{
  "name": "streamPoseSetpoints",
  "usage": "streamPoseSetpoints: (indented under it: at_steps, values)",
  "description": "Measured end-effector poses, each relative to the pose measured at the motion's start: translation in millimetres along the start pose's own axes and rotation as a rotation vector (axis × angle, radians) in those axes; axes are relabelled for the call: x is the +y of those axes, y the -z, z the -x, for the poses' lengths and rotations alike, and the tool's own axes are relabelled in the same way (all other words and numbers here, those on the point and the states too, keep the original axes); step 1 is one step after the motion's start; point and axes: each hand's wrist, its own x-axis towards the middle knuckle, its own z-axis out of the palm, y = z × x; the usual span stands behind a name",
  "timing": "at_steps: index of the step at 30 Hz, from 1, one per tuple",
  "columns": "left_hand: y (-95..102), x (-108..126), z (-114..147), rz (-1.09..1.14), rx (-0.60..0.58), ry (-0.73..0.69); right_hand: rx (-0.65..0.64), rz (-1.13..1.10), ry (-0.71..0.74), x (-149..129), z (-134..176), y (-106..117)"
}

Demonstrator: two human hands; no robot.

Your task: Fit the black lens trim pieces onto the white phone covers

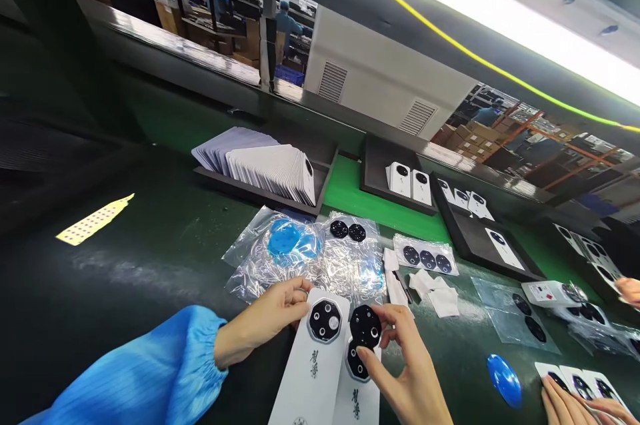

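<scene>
My left hand (270,318) is closed on the upper left corner of a white phone back panel (306,382), which has a black octagonal camera area and dark printed characters. A second white panel (367,398) lies partly beneath it on the right, also with a black camera area. My right hand (407,365) pinches a black camera lens cover (365,325) between thumb and fingers. The cover overlaps the top of the second panel's camera area; whether it touches the panel I cannot tell. Plastic bags (285,248) lie just beyond both hands.
Behind stand a black tray (250,188) of fanned panels and further trays (400,138). Bagged black covers (425,258), white wipes (443,298) and a blue disc (504,380) lie to the right. Another person's hands (565,405) hold panels there. A dotted yellow sheet (95,220) lies left.
</scene>
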Motion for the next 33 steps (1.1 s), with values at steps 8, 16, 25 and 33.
streamPoseSetpoints:
  at_steps: [8,16,25,33]
  values:
    - [2.1,-1.4,-2.9,0.006,0.013,0.010,-0.014,0.028,-0.015,5.2,2.1,-5.9]
    - [2.3,-1.6,-3.5,0.011,0.020,0.027,-0.031,0.031,-0.015,7.1,5.0,-7.3]
    - [2.2,-1.1,-2.3,-0.003,0.015,0.025,-0.005,0.000,-0.065,2.1,5.0,-9.6]
    - [2.5,0.2,-2.0,-0.012,0.004,0.016,-0.026,-0.022,-0.101,-2.8,6.0,-13.4]
